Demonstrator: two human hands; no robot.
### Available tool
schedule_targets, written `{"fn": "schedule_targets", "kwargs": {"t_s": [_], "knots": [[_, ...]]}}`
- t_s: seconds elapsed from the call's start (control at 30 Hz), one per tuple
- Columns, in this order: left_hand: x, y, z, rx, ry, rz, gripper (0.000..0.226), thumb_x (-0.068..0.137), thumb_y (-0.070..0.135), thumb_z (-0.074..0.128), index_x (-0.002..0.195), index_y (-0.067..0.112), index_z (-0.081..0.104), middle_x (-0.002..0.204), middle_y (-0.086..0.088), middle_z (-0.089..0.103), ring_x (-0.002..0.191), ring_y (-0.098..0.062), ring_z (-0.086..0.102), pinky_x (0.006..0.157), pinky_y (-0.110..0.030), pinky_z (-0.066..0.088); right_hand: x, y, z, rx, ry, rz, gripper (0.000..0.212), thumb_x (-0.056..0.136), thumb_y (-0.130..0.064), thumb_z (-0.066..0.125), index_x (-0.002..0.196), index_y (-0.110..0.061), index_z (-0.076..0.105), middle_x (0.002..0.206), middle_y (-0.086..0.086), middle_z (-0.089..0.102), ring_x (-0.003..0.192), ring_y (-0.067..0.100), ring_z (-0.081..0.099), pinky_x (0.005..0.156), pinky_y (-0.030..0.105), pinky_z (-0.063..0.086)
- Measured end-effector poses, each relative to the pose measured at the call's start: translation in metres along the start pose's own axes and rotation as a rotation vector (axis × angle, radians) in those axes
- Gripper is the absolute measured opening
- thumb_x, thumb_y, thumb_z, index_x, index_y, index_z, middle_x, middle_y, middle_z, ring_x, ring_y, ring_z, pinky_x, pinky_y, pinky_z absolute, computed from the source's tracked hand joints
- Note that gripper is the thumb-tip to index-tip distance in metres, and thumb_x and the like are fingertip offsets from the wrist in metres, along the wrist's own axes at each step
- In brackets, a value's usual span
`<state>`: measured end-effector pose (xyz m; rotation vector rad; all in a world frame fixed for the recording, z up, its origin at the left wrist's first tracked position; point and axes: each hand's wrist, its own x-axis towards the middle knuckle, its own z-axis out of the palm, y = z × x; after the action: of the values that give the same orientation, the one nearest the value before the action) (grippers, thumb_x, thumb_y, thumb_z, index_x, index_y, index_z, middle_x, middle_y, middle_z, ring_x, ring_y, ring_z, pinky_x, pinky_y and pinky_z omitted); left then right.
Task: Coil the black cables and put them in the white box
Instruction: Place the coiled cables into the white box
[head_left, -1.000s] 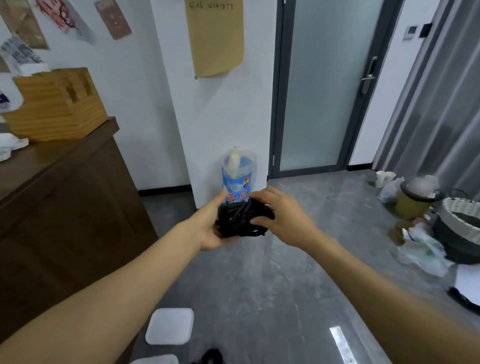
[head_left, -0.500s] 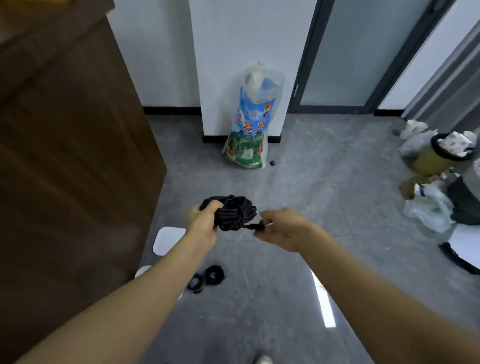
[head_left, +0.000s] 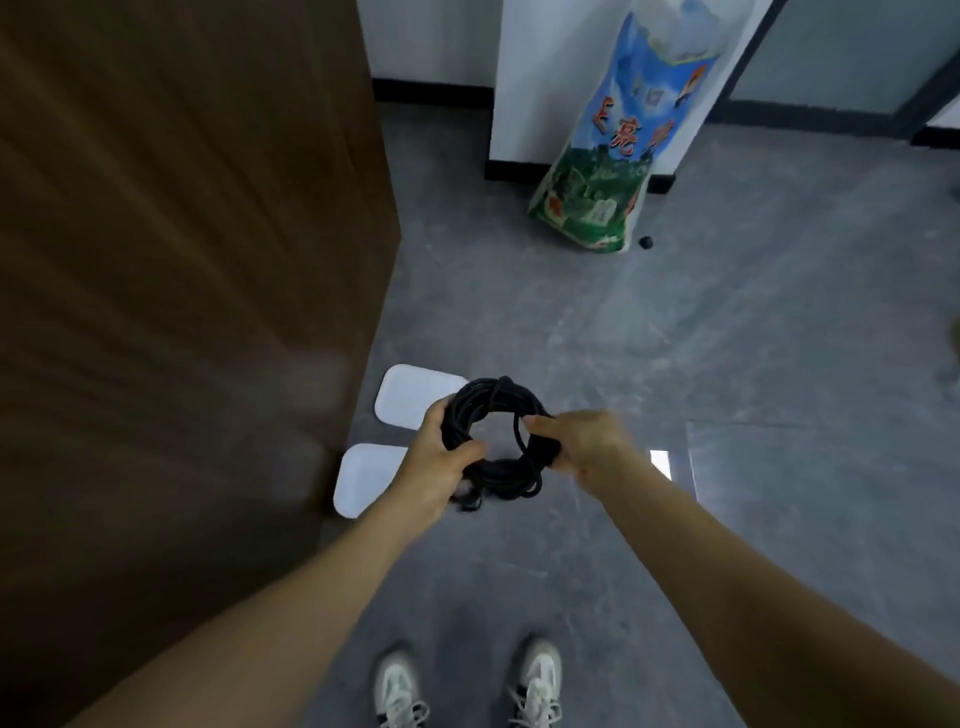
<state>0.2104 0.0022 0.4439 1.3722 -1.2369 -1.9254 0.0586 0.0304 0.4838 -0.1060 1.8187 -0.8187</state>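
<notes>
The left hand (head_left: 441, 462) is gripping one side of the coiled black cable (head_left: 496, 436), the right hand (head_left: 582, 441) pinching the other, above the white box (head_left: 363, 480) on the floor; loosening either hold is risking the loops springing apart; I am judging a drop could miss

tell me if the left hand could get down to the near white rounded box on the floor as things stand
Probably not yet: the left hand grips the black cable coil, well above the near white box. Nothing blocks the way down.

Single head view, looking steeply down at the floor (head_left: 675, 364) from standing height, shoes (head_left: 537, 680) at bottom edge.
</notes>
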Motion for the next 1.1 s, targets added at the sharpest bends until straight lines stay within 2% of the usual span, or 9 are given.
{"fn": "schedule_targets", "kwargs": {"t_s": [0.07, 0.1, 0.17, 0.27, 0.5, 0.7, 0.83, 0.97, 1.1], "knots": [[0.017, -0.034, -0.022, -0.008, 0.066, -0.002, 0.047, 0.085, -0.015, 0.05, 0.124, 0.011, 0.045, 0.101, 0.006, 0.058, 0.083, 0.009, 0.06, 0.067, -0.004, 0.045, 0.033, 0.024, 0.027, -0.075, 0.006, -0.044, 0.042, 0.076, -0.007, 0.075, 0.101, 0.022, 0.057, 0.107, 0.037, 0.061, 0.096, 0.047, 0.063, 0.086, 0.058, 0.05], [0.027, -0.053, -0.032, -0.013, 0.091, 0.003, 0.042, 0.086, -0.011, 0.052, 0.12, 0.015, 0.047, 0.102, 0.007, 0.059, 0.088, 0.007, 0.06, 0.07, -0.005, 0.045, 0.05, 0.037, 0.041, -0.09, -0.005, -0.066, 0.039, 0.075, -0.008, 0.076, 0.099, 0.019, 0.06, 0.102, 0.036, 0.063, 0.09, 0.044, 0.066, 0.085, 0.059, 0.05], [0.05, -0.095, -0.053, 0.004, 0.16, 0.001, 0.032, 0.088, 0.012, 0.059, 0.118, 0.022, 0.051, 0.113, 0.006, 0.061, 0.106, -0.004, 0.056, 0.084, -0.011, 0.043, 0.092, 0.067, 0.067, -0.124, -0.035, -0.095, 0.028, 0.074, -0.009, 0.076, 0.093, 0.009, 0.068, 0.08, 0.023, 0.068, 0.071, 0.03, 0.062, 0.083, 0.055, 0.053], [0.086, -0.167, -0.089, -0.021, 0.302, -0.018, 0.045, 0.09, 0.038, 0.054, 0.131, 0.022, 0.047, 0.131, 0.009, 0.053, 0.12, -0.006, 0.049, 0.103, -0.023, 0.035, 0.161, 0.118, 0.107, -0.16, -0.06, -0.121, 0.008, 0.071, -0.014, 0.078, 0.075, -0.011, 0.073, 0.065, 0.008, 0.067, 0.063, 0.025, 0.064, 0.076, 0.045, 0.059], [0.172, -0.341, -0.182, 0.357, 0.584, -0.098, 0.042, 0.1, 0.029, 0.036, 0.139, 0.012, 0.043, 0.146, -0.003, 0.041, 0.133, -0.018, 0.039, 0.103, -0.022, 0.028, 0.307, 0.225, 0.191, -0.214, -0.061, -0.127, 0.01, 0.071, -0.02, 0.078, 0.072, -0.016, 0.068, 0.076, 0.014, 0.072, 0.071, 0.033, 0.069, 0.072, 0.051, 0.058], [0.229, -0.444, -0.229, 0.594, 0.65, -0.179, 0.046, 0.1, 0.027, 0.04, 0.142, 0.01, 0.035, 0.151, -0.009, 0.029, 0.135, -0.028, 0.035, 0.108, -0.036, 0.031, 0.407, 0.296, 0.259, -0.206, -0.09, -0.179, 0.012, 0.073, -0.013, 0.075, 0.067, -0.012, 0.065, 0.077, 0.013, 0.07, 0.08, 0.032, 0.069, 0.082, 0.043, 0.057], [0.249, -0.485, -0.254, 0.765, 0.677, -0.195, 0.052, 0.095, 0.014, 0.048, 0.144, 0.01, 0.03, 0.153, -0.007, 0.023, 0.138, -0.029, 0.026, 0.109, -0.038, 0.028, 0.447, 0.325, 0.292, -0.199, -0.1, -0.194, 0.013, 0.075, -0.012, 0.074, 0.076, -0.001, 0.068, 0.073, 0.014, 0.066, 0.072, 0.03, 0.064, 0.079, 0.044, 0.057], [0.258, -0.505, -0.27, 0.87, 0.667, -0.185, 0.059, 0.09, 0.0, 0.046, 0.145, 0.011, 0.026, 0.152, -0.008, 0.026, 0.138, -0.029, 0.026, 0.111, -0.036, 0.026, 0.474, 0.347, 0.317, -0.194, -0.099, -0.184, 0.025, 0.075, -0.013, 0.073, 0.059, -0.006, 0.056, 0.07, 0.015, 0.06, 0.067, 0.029, 0.059, 0.071, 0.039, 0.054], [0.26, -0.514, -0.266, 0.895, 0.736, -0.106, 0.057, 0.086, -0.005, 0.04, 0.14, 0.015, 0.039, 0.141, -0.009, 0.04, 0.128, -0.03, 0.035, 0.105, -0.036, 0.032, 0.491, 0.354, 0.329, -0.209, -0.092, -0.228, 0.037, 0.079, -0.014, 0.069, 0.057, -0.012, 0.04, 0.061, 0.009, 0.042, 0.054, 0.021, 0.039, 0.049, 0.026, 0.033]]}}
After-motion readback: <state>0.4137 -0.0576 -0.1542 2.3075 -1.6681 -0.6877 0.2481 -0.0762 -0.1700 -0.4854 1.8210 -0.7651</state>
